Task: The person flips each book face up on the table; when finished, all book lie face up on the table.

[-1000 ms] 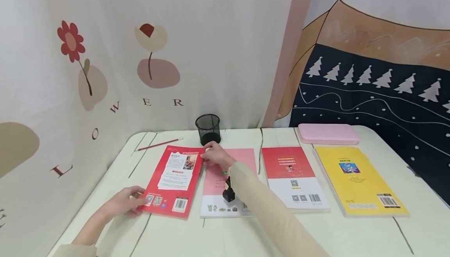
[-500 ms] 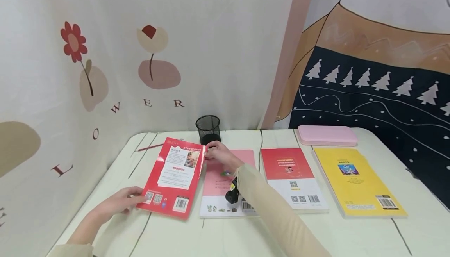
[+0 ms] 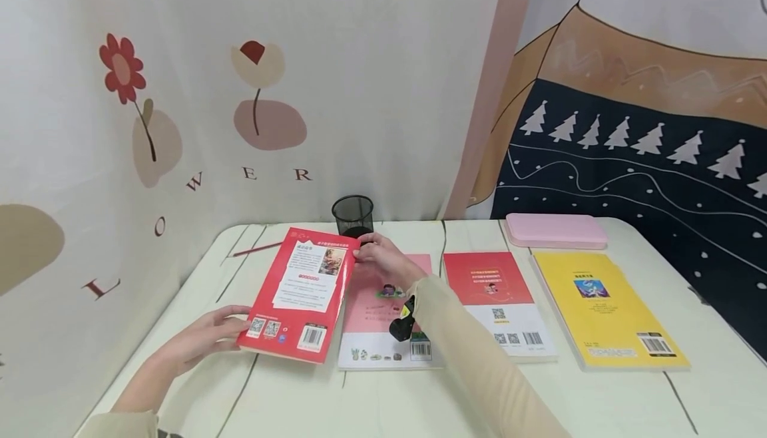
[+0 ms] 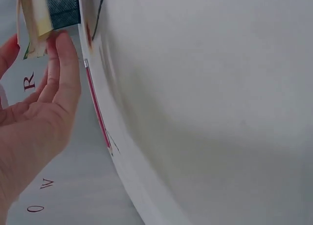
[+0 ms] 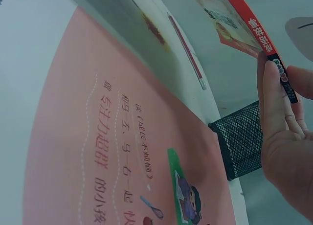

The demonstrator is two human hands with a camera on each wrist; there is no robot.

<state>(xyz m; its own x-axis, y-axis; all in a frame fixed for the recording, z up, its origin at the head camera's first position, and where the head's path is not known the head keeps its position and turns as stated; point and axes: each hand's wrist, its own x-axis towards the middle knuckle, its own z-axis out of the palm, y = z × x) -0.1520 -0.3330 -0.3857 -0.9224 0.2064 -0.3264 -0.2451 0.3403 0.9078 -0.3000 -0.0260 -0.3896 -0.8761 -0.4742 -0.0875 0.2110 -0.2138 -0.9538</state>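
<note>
A red book (image 3: 302,285), back cover up, is held tilted over the left part of the table. My left hand (image 3: 200,341) grips its lower left corner; in the left wrist view the fingers (image 4: 66,63) lie under the book's edge, the thumb on the other side. At the upper right corner my right hand (image 3: 392,261) pinches it by the spine (image 5: 261,41), as the right wrist view shows. Beneath the right forearm lies a pink and white book (image 3: 365,325). Behind the red book stands a black mesh pen cup (image 3: 352,210), its base partly hidden.
A red pencil (image 3: 256,249) lies at the back left, partly covered by the raised book. To the right are a red and white book (image 3: 515,325) and a yellow book (image 3: 605,311). A pink case (image 3: 556,231) sits near the back edge, before a printed curtain (image 3: 383,92).
The red book has been lifted off the table, top edge first, and has shifted slightly right and back. Both hands have risen with it, keeping their corners.
</note>
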